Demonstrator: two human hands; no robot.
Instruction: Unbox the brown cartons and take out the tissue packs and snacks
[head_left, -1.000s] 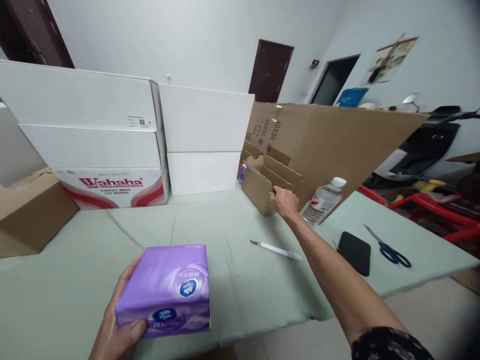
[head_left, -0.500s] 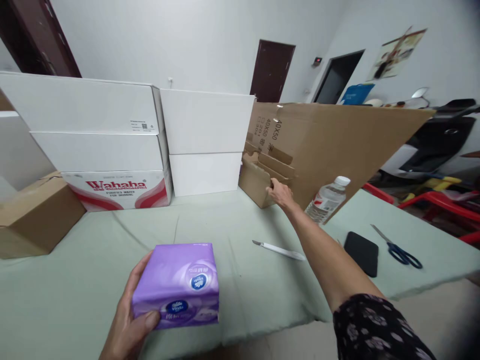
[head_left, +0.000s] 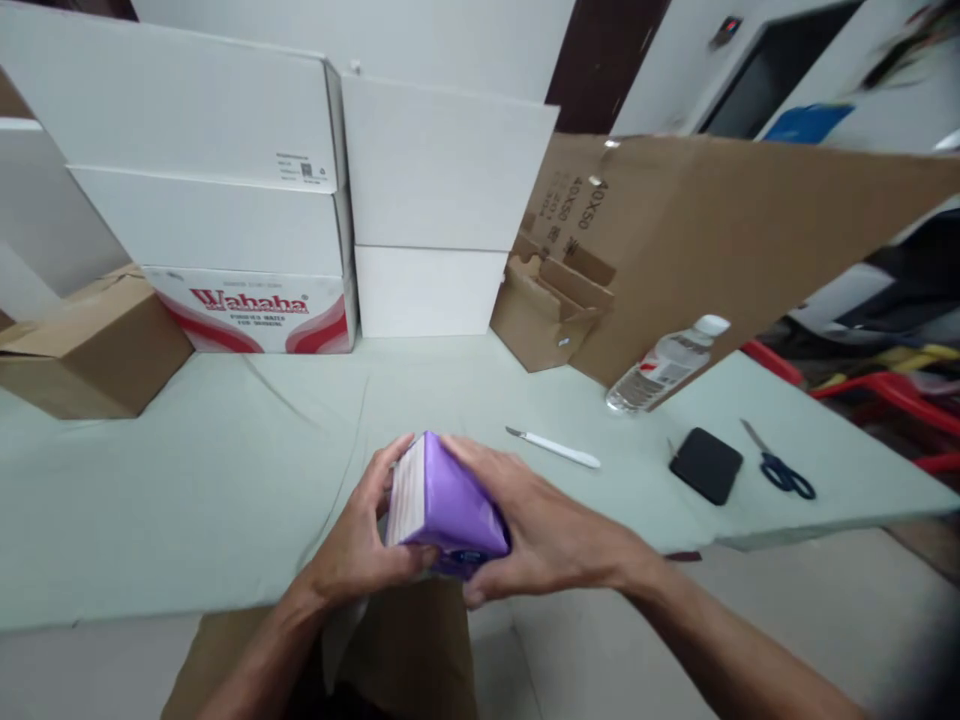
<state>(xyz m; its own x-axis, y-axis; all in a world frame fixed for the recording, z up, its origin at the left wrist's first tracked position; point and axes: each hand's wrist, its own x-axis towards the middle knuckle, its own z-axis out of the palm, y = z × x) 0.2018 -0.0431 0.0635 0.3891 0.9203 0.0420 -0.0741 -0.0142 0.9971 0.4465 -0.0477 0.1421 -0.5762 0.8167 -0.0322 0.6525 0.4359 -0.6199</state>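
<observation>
Both my hands grip a purple tissue pack (head_left: pixel 461 500) above the table's front edge. The pack is turned so that its white, layered tissue side shows on the left. My left hand (head_left: pixel 360 535) wraps the left end, its thumb along the lower edge. My right hand (head_left: pixel 525 520) is closed on the right side, with fingers over the top and the thumb below. Beyond the pack, to the right, lies a white-handled scalpel (head_left: pixel 555 447).
White cartons (head_left: pixel 240 305) are stacked at the back left, near a brown box (head_left: pixel 97 345). An open cardboard box (head_left: pixel 536 315) stands before a large cardboard sheet (head_left: pixel 720 230). A water bottle (head_left: pixel 664 365), a black flat case (head_left: pixel 706 465) and scissors (head_left: pixel 780 470) are to the right.
My right hand has left the open cardboard box and taken hold of the tissue pack. The pack has been turned and shifted right. The view has tilted downward.
</observation>
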